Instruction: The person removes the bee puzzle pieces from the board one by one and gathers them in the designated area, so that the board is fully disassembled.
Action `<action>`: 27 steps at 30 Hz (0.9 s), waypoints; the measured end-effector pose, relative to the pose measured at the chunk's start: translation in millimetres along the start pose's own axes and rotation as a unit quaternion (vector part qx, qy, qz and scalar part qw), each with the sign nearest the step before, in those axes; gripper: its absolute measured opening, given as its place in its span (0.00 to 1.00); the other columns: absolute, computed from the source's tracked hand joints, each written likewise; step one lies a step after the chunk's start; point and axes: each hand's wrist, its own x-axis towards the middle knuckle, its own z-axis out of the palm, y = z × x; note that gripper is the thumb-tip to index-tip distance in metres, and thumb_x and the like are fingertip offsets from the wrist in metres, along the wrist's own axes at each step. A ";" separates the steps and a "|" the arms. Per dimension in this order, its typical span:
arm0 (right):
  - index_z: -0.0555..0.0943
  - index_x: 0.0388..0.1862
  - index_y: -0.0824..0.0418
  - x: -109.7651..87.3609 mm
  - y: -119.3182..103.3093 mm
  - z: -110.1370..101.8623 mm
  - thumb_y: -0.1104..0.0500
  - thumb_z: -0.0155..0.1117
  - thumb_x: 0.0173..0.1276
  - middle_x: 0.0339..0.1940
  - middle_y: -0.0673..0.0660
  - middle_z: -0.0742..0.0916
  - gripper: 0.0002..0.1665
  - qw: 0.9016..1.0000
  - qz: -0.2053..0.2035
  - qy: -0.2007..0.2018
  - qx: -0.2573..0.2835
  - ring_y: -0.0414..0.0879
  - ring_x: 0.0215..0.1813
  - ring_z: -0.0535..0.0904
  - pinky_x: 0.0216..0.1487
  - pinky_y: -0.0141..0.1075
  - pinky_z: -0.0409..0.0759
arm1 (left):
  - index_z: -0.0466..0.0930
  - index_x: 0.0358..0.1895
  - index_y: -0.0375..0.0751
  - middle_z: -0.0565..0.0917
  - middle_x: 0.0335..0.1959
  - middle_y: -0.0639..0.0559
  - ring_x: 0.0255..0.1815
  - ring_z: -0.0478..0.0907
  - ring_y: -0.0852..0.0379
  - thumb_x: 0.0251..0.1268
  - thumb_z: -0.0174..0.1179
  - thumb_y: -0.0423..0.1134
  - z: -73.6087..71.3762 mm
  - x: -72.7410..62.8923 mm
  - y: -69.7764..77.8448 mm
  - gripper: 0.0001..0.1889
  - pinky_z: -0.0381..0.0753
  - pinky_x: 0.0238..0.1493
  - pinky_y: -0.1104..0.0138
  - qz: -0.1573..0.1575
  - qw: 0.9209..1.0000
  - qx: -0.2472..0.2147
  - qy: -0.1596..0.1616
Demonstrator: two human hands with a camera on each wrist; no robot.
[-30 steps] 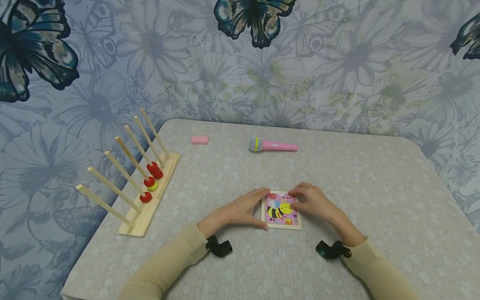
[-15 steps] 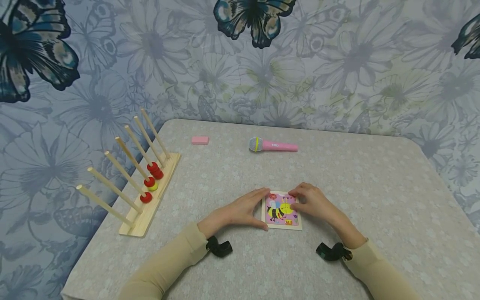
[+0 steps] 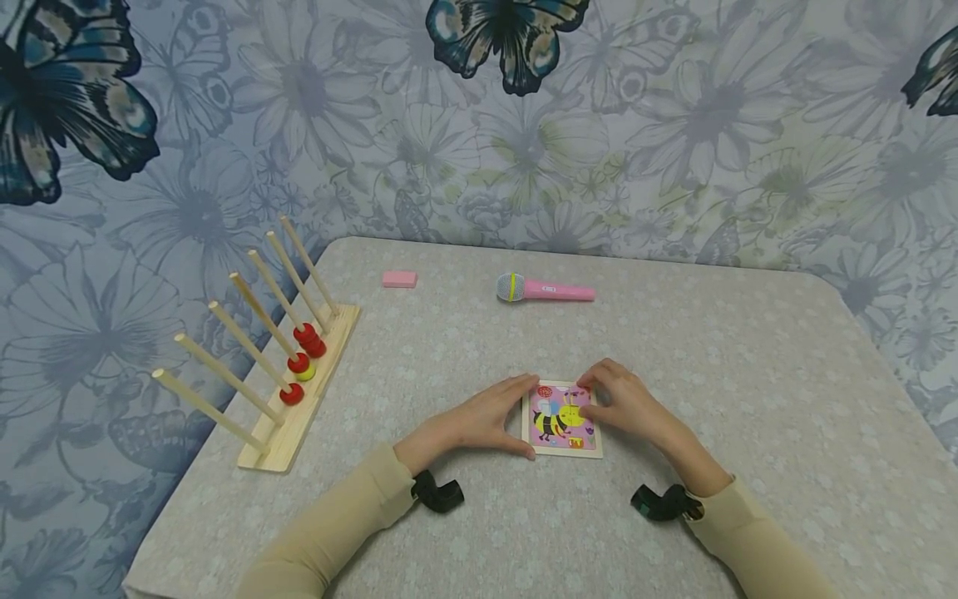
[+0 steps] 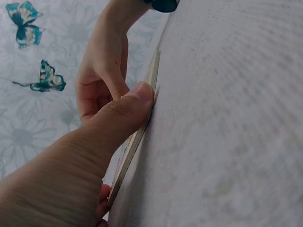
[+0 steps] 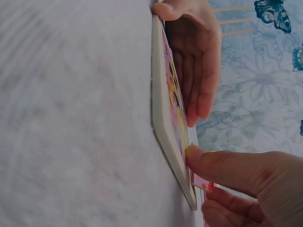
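Note:
A small square bee puzzle (image 3: 550,428) in a pale wooden frame lies on the table in the head view. My left hand (image 3: 482,416) holds the frame from its left side, thumb at the near corner and fingers at the far corner. In the left wrist view the left thumb (image 4: 125,109) lies against the frame's edge. My right hand (image 3: 629,405) is at the puzzle's upper right. In the right wrist view it pinches a thin pink puzzle piece (image 5: 201,182), which tilts up from the board. Part of that piece is hidden by the fingers.
On the left stands a wooden peg stacker (image 3: 329,358) with tall pegs and several red and yellow rings. Toward the back lie a pink block (image 3: 399,279) and a pink toy microphone (image 3: 554,291). A patterned wall (image 3: 636,166) rises behind the table.
My right hand's knuckles have risen slightly at the puzzle's upper right corner. My left hand and the frame have stayed in place.

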 end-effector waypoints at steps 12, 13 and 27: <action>0.81 0.46 0.66 -1.6 -2.1 1.0 0.62 0.74 0.54 0.42 0.55 0.80 0.21 1.000 0.000 -0.009 0.003 0.48 0.43 0.77 0.45 0.45 0.77 | 0.46 0.75 0.41 0.52 0.74 0.47 0.73 0.48 0.52 0.47 0.66 0.65 0.7 -0.4 -1.4 0.57 0.51 0.71 0.61 -0.003 1.000 -0.002 -0.004; 0.81 0.47 0.66 -2.1 -2.1 1.2 0.62 0.74 0.54 0.42 0.55 0.80 0.21 1.000 -0.001 -0.009 0.001 0.48 0.43 0.77 0.45 0.45 0.77 | 0.46 0.75 0.41 0.52 0.75 0.47 0.73 0.48 0.52 0.48 0.66 0.65 0.9 -0.3 -1.4 0.57 0.51 0.71 0.61 -0.003 1.000 -0.002 -0.005; 0.81 0.47 0.70 -8.3 11.4 -16.0 0.64 0.72 0.56 0.42 0.58 0.80 0.20 0.999 -0.031 0.023 -0.005 0.50 0.43 0.79 0.42 0.44 0.81 | 0.46 0.75 0.39 0.52 0.74 0.45 0.73 0.48 0.52 0.48 0.67 0.64 2.9 2.3 -3.5 0.57 0.51 0.70 0.61 0.000 1.000 -0.009 -0.002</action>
